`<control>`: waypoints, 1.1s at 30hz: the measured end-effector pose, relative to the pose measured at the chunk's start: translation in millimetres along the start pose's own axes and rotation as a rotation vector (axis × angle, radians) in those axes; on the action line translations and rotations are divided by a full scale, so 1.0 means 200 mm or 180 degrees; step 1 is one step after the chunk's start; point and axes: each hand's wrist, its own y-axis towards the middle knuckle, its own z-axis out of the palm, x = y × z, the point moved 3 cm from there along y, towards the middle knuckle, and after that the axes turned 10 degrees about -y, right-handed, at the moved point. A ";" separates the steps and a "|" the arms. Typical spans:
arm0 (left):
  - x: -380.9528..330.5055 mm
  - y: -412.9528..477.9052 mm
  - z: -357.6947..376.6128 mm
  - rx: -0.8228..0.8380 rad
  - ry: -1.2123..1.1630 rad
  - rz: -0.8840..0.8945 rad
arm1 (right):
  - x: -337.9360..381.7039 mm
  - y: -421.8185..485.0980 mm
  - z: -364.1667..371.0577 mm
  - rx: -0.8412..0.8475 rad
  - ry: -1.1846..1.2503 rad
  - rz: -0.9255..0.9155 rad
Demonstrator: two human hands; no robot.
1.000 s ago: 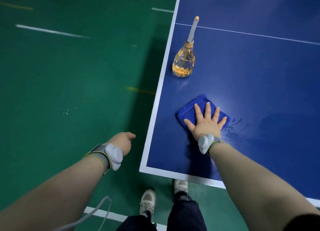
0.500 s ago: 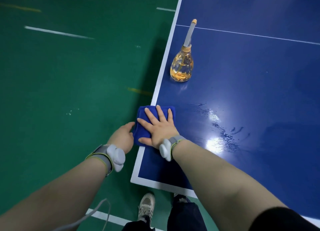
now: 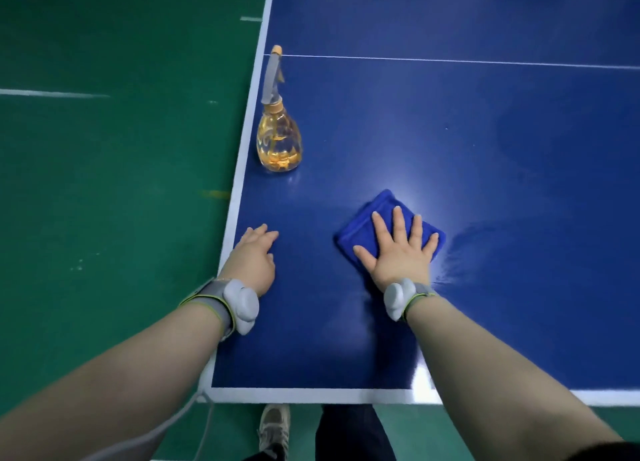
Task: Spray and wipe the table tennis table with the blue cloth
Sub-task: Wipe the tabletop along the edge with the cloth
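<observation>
The blue table tennis table (image 3: 485,169) fills the right of the view, its near-left corner by my legs. A folded blue cloth (image 3: 360,233) lies flat on it. My right hand (image 3: 398,249) presses down on the cloth with fingers spread. My left hand (image 3: 254,259) rests on the table by the white left edge, fingers loosely curled, holding nothing. A clear spray bottle (image 3: 278,142) with amber liquid and a grey nozzle stands upright near the left edge, beyond my left hand. Wet streaks (image 3: 460,252) glisten just right of the cloth.
Green sports floor (image 3: 104,183) with white lines lies left of the table. The table's white side line (image 3: 239,176) and end line (image 3: 311,395) mark its edges. A white centre line (image 3: 450,60) crosses the far surface. My shoe (image 3: 275,426) and dark trouser leg stand below the end edge.
My right hand has slid the cloth from the table's left edge back to the right, onto the surface. My left hand has moved from beside the edge onto the tabletop.
</observation>
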 end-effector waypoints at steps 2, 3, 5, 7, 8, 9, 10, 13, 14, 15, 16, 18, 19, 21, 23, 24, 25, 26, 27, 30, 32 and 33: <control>-0.07 0.03 0.07 0.0070 -0.0001 0.0088 | -0.24 -0.02 0.03 0.0060 0.0075 0.0427; -0.11 0.04 0.10 0.0111 -0.0017 0.0128 | -0.36 -0.03 0.05 0.0084 0.0111 0.0658; -0.17 0.06 0.16 0.0182 -0.0025 0.0202 | -0.61 -0.07 0.09 0.0114 0.0225 0.1143; -0.22 0.07 0.21 0.0222 0.0000 0.0250 | -0.79 -0.10 0.11 0.0154 0.0409 0.1573; -0.24 0.08 0.22 0.0245 0.0024 0.0260 | -0.84 -0.10 0.11 0.0182 0.0482 0.1724; -0.25 0.10 0.24 0.0284 0.0063 0.0270 | -0.85 -0.09 0.12 0.0213 0.0524 0.1840; -0.27 0.11 0.25 0.0329 0.0111 0.0277 | -0.84 -0.08 0.12 0.0245 0.0540 0.1937; -0.35 0.17 0.28 0.0384 0.0214 0.0264 | -0.75 -0.02 0.10 0.0278 0.0627 0.2146; -0.37 0.19 0.29 0.0382 0.0228 0.0269 | -0.70 0.00 0.09 0.0270 0.0615 0.2080; -0.40 0.20 0.29 0.0376 0.0234 0.0289 | -0.64 0.02 0.07 0.0240 0.0552 0.1890; -0.44 0.22 0.31 0.0375 0.0229 0.0319 | -0.57 0.04 0.06 0.0182 0.0445 0.1579; -0.49 0.25 0.33 0.0365 0.0210 0.0371 | -0.37 0.05 0.03 0.0026 0.0160 0.0610; -0.53 0.28 0.35 0.0368 0.0216 0.0402 | -0.27 0.05 0.02 -0.0021 0.0010 0.0027; -0.57 0.30 0.36 0.0363 0.0230 0.0446 | -0.11 0.03 0.01 -0.0009 -0.0283 -0.0967; -0.62 0.34 0.38 0.0390 0.0242 0.0466 | -0.14 0.07 0.00 -0.0028 -0.0311 -0.1270; -0.65 0.36 0.40 0.0396 0.0255 0.0468 | -0.20 0.10 -0.01 -0.0040 -0.0247 -0.1196; -0.67 0.38 0.41 0.0390 0.0282 0.0463 | -0.27 0.14 -0.01 -0.0042 -0.0179 -0.1015; -0.69 0.40 0.42 0.0376 0.0309 0.0447 | -0.36 0.18 -0.01 -0.0032 -0.0123 -0.0754; -0.71 0.42 0.42 0.0368 0.0342 0.0426 | -0.46 0.22 -0.02 -0.0013 -0.0100 -0.0447; -0.75 0.47 0.44 0.0361 0.0454 0.0342 | -0.83 0.32 -0.02 0.0048 0.0011 0.0511; -0.77 0.49 0.45 0.0351 0.0536 0.0297 | -1.11 0.34 0.00 0.0075 0.0225 0.1193; -0.78 0.51 0.46 0.0351 0.0579 0.0278 | -1.24 0.34 0.01 0.0077 0.0385 0.1526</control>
